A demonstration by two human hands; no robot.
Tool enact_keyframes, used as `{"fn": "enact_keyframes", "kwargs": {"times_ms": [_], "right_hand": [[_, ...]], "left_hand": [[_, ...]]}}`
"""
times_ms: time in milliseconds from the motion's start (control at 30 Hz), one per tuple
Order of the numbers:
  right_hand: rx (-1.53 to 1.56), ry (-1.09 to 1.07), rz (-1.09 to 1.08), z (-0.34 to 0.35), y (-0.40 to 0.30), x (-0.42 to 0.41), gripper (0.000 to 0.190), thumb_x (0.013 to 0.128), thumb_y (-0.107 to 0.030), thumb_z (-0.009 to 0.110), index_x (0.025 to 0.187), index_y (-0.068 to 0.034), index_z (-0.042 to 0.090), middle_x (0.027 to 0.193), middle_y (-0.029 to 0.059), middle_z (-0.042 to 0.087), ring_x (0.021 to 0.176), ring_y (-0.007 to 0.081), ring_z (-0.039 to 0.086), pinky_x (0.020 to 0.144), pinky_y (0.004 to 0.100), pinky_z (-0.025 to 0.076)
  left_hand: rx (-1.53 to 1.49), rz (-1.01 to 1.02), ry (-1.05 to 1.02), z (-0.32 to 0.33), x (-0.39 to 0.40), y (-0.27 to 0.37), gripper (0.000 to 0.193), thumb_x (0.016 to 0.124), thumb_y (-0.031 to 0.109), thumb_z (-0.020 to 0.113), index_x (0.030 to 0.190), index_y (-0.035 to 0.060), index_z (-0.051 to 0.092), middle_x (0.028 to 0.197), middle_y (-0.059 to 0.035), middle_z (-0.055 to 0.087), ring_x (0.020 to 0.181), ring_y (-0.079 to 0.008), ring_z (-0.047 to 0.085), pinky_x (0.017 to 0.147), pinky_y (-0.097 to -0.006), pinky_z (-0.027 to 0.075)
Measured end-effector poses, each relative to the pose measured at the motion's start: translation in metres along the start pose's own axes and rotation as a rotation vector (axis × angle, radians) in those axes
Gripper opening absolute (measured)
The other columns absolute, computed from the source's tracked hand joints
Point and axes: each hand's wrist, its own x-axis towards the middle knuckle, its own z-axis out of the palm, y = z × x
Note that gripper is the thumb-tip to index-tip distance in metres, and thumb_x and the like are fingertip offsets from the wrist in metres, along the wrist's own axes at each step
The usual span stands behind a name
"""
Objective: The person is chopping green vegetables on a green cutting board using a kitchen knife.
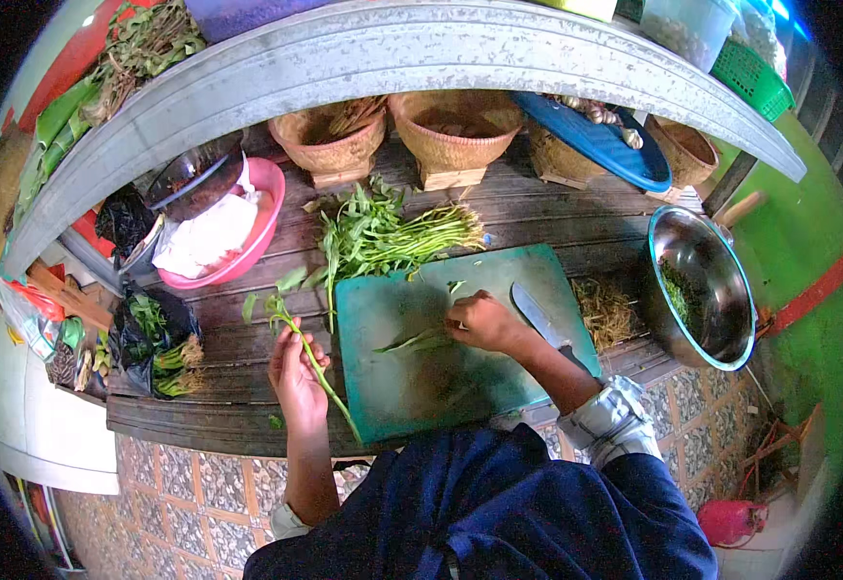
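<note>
My left hand (298, 377) grips a green leafy vegetable stem (320, 373), likely water spinach, at the board's left edge. A few leaves remain at its far end. Over the green cutting board (458, 399) is my right hand (483, 321), its fingers curled together. A long narrow leaf (410, 341) reaches to those fingertips; whether they pinch it cannot be made out. To the right of that hand lies a knife (534, 308), its dark handle partly hidden by my forearm. Beyond the board rests a pile of leafy stems (400, 235), roots pointing right.
Plant trimmings (603, 312) and a steel bowl (726, 312) with chopped greens stand right. Woven baskets (458, 123) and a blue tray (595, 145) with garlic line the back, under a metal shelf edge (421, 54). Left are a pink basin (265, 232) and a black bag (131, 341) of greens.
</note>
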Motion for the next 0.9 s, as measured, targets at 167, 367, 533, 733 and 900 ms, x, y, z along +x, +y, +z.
{"fn": "enact_keyframes", "kwargs": {"times_ms": [167, 367, 533, 733, 900], "right_hand": [[0.024, -0.008, 0.009, 0.012, 0.001, -0.015, 0.019, 0.079, -0.027, 0.058, 0.088, -0.011, 0.059, 0.086, 0.01, 0.06, 0.083, 0.0286, 0.06, 0.08, 0.0448, 0.043], [-0.03, 0.049, 0.02, 0.016, -0.008, -0.025, 0.015, 0.079, -0.023, 0.056, 0.087, -0.011, 0.058, 0.085, 0.0103, 0.06, 0.083, 0.0289, 0.06, 0.08, 0.0449, 0.043], [-0.07, 0.007, 0.125, 0.007, -0.019, -0.031, 0.013, 0.077, -0.021, 0.056, 0.084, -0.011, 0.057, 0.083, 0.0098, 0.061, 0.08, 0.0299, 0.06, 0.078, 0.0457, 0.044], [0.238, 0.065, 0.285, 0.005, -0.012, -0.041, 0.012, 0.076, -0.021, 0.057, 0.081, -0.011, 0.058, 0.075, 0.0111, 0.063, 0.068, 0.031, 0.062, 0.069, 0.0438, 0.047], [0.213, 0.053, 0.28, 0.01, -0.018, -0.045, 0.013, 0.076, -0.022, 0.058, 0.082, -0.011, 0.059, 0.076, 0.011, 0.063, 0.07, 0.0313, 0.062, 0.07, 0.044, 0.048]], "left_hand": [[-0.028, -0.075, -0.001, -0.007, -0.004, -0.005, 0.026, 0.087, 0.014, 0.056, 0.112, 0.0071, 0.06, 0.079, 0.0006, 0.06, 0.061, -0.0079, 0.051, 0.053, -0.0241, 0.041], [-0.056, -0.105, -0.024, -0.004, -0.005, -0.012, 0.024, 0.087, 0.014, 0.057, 0.11, 0.0078, 0.06, 0.08, 0.0003, 0.06, 0.061, -0.008, 0.051, 0.053, -0.024, 0.041], [-0.059, -0.109, -0.027, -0.006, -0.006, -0.014, 0.024, 0.087, 0.015, 0.057, 0.109, 0.0083, 0.06, 0.08, 0.0002, 0.06, 0.061, -0.0081, 0.051, 0.053, -0.0242, 0.041], [-0.077, -0.128, -0.034, -0.005, -0.008, -0.016, 0.025, 0.087, 0.015, 0.057, 0.11, 0.0085, 0.059, 0.08, -0.0005, 0.06, 0.063, -0.0082, 0.052, 0.053, -0.024, 0.041], [-0.068, -0.122, -0.081, -0.005, -0.008, -0.022, 0.025, 0.087, 0.014, 0.057, 0.111, 0.0082, 0.059, 0.081, -0.0008, 0.059, 0.065, -0.0082, 0.053, 0.054, -0.0236, 0.042]]}}
